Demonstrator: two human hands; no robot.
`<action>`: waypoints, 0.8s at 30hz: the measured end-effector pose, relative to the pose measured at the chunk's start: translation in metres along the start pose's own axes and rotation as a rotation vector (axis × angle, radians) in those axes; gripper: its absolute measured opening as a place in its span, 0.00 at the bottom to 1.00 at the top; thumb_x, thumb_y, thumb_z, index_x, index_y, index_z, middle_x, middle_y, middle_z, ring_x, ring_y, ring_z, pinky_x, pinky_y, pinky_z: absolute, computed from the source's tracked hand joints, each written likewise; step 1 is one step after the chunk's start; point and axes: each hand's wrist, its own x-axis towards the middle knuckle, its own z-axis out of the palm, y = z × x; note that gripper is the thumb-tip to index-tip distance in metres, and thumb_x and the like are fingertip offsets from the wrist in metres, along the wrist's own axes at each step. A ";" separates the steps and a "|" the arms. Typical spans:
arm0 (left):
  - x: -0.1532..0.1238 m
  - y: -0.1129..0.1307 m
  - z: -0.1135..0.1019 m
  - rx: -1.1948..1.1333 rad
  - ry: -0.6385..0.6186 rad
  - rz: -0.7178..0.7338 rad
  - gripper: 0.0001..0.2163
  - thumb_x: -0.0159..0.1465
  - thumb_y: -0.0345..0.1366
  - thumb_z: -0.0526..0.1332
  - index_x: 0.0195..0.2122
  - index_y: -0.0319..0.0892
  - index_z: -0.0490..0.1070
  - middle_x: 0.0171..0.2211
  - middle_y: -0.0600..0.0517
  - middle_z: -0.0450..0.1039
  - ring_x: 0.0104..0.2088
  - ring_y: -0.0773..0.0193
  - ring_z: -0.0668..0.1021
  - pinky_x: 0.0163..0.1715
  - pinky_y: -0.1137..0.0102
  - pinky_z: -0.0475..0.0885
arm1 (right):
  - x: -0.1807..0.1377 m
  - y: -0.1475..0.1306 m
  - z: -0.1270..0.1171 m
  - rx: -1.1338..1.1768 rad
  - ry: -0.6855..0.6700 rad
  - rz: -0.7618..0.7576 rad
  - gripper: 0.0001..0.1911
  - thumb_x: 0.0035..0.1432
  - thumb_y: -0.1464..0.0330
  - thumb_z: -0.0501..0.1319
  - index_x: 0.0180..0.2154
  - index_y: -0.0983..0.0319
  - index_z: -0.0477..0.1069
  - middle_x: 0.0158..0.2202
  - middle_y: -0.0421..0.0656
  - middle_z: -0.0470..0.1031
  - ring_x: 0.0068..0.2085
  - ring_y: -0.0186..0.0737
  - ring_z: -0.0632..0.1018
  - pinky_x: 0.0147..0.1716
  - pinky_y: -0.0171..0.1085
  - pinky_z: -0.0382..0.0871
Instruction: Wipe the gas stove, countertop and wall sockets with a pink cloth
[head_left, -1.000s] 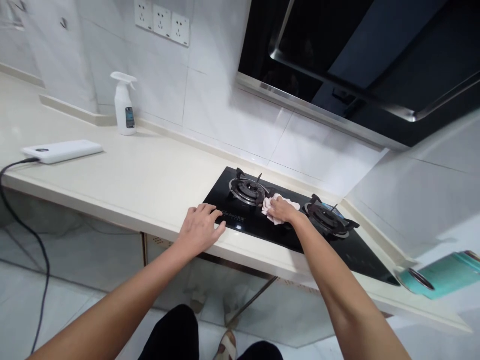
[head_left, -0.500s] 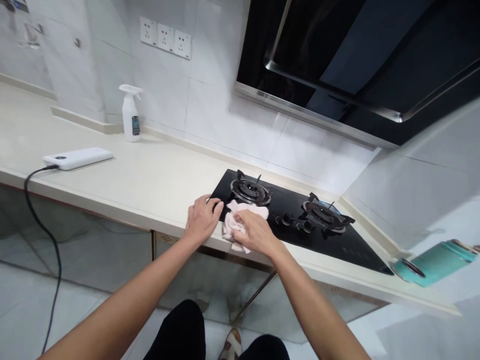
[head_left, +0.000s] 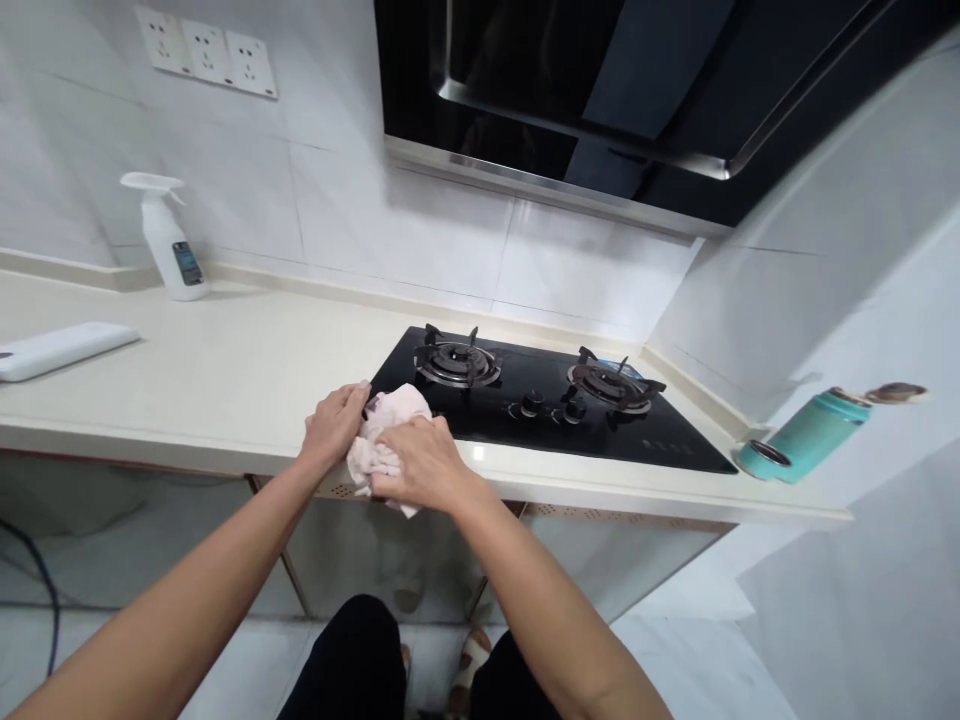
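Observation:
My right hand is closed on a crumpled pale pink cloth, pressed against the front left corner of the black gas hob. Part of the cloth hangs over the counter's front edge. Beside it, my left hand rests with fingers stretched out on the counter at the hob's left corner, close to the cloth; its fingertips are partly hidden. The left burner lies just behind the cloth. Two control knobs and the right burner are farther right.
A white spray bottle stands on the cream counter by the wall. At the left lies a white power bank. A turquoise canister is right of the hob. Overhead hangs a black range hood.
The view has swung right. My right hand has drawn the cloth left and toward the hob's front left corner, nearer to my left hand, which stays by that corner.

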 end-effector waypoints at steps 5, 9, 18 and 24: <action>-0.006 0.002 -0.005 0.068 -0.077 0.008 0.29 0.69 0.58 0.46 0.54 0.47 0.79 0.62 0.47 0.77 0.64 0.45 0.75 0.66 0.54 0.65 | -0.079 0.057 -0.014 -0.019 0.150 0.304 0.16 0.62 0.54 0.62 0.42 0.59 0.75 0.46 0.46 0.81 0.50 0.48 0.74 0.49 0.44 0.58; -0.010 0.009 -0.004 0.137 -0.071 0.018 0.27 0.68 0.57 0.48 0.50 0.48 0.80 0.60 0.48 0.79 0.63 0.42 0.76 0.66 0.50 0.63 | -0.155 0.118 -0.037 -0.154 0.241 0.602 0.16 0.63 0.55 0.58 0.39 0.60 0.74 0.42 0.51 0.80 0.47 0.50 0.76 0.48 0.44 0.60; -0.011 0.009 0.000 0.131 -0.056 0.068 0.25 0.67 0.56 0.50 0.50 0.49 0.82 0.57 0.47 0.81 0.60 0.43 0.77 0.64 0.49 0.63 | -0.268 0.176 -0.091 0.326 0.565 0.966 0.24 0.53 0.45 0.59 0.36 0.57 0.77 0.39 0.49 0.82 0.43 0.55 0.80 0.44 0.47 0.72; -0.013 0.011 0.008 0.193 0.000 0.120 0.24 0.67 0.58 0.53 0.46 0.50 0.84 0.55 0.44 0.81 0.59 0.38 0.76 0.62 0.46 0.63 | -0.220 0.160 -0.105 0.397 0.741 0.841 0.24 0.52 0.47 0.63 0.40 0.59 0.78 0.39 0.46 0.82 0.40 0.49 0.78 0.42 0.43 0.72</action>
